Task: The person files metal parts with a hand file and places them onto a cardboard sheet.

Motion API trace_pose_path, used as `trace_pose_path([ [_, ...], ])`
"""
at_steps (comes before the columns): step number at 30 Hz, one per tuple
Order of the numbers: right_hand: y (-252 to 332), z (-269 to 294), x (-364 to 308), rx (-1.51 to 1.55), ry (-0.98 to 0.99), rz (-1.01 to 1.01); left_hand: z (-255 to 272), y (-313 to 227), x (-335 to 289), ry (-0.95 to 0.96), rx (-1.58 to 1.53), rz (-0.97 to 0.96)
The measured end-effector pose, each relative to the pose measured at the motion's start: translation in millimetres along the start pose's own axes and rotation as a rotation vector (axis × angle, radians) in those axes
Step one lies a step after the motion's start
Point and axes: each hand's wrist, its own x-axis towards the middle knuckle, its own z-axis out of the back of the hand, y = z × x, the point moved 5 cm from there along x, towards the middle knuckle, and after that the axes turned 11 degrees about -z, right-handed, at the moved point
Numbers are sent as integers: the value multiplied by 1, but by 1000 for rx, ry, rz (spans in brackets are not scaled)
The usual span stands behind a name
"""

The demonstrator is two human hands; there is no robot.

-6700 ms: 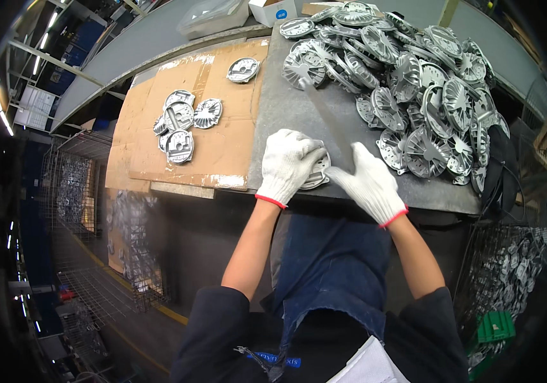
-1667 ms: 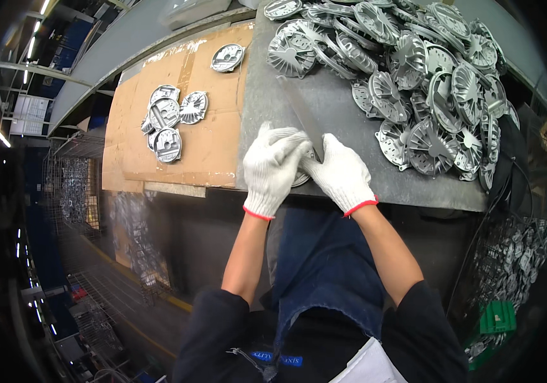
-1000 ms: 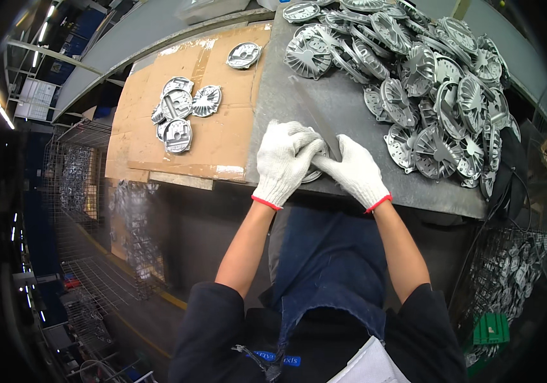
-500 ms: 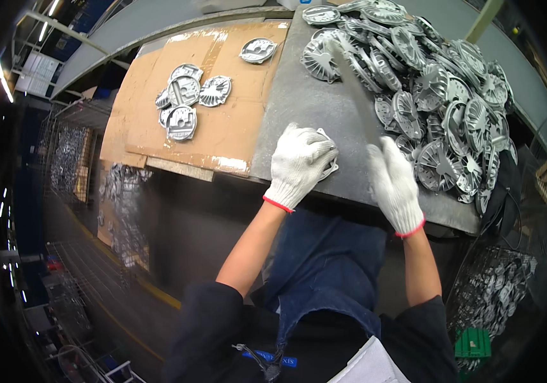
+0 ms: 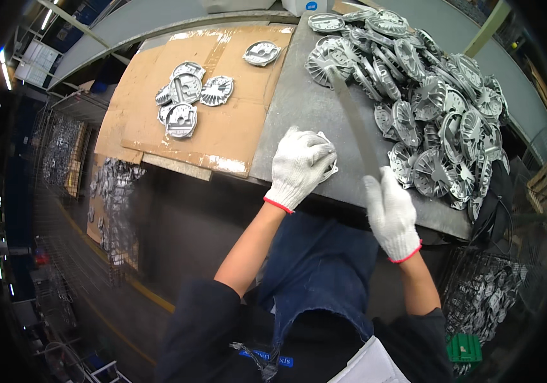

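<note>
My left hand (image 5: 300, 163), in a white knit glove, is closed on a round cast metal part (image 5: 331, 170) at the near edge of the grey table. Most of that part is hidden under the glove; only its right rim shows. My right hand (image 5: 391, 214), gloved the same way, grips the near end of a long flat metal file (image 5: 356, 118). The file points away from me, slanting left, its far end over the table beside the heap of castings (image 5: 414, 96). A gap shows between the file and the part under my left hand.
Brown cardboard (image 5: 222, 140) covers the table's left side, with several round castings (image 5: 184, 96) grouped on it and a single casting (image 5: 262, 53) farther back. Below right stand a wire basket of metal parts (image 5: 487, 293) and a green box (image 5: 464, 348). A black cloth (image 5: 495, 210) hangs at the table's right corner.
My right hand has drawn back toward me with the file, whose far end has come nearer too. My left hand stays on the casting.
</note>
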Motion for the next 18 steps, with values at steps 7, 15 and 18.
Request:
trace_pose_path([
  [7, -21, -34, 11, -19, 191, -121, 5, -8, 14, 137, -79, -14],
  [15, 1, -64, 69, -70, 357, -287, -1, 7, 22, 362, -43, -84],
  [18, -5, -76, 70, -1, 388, -296, 2, 1, 21, 295, 5, -220],
])
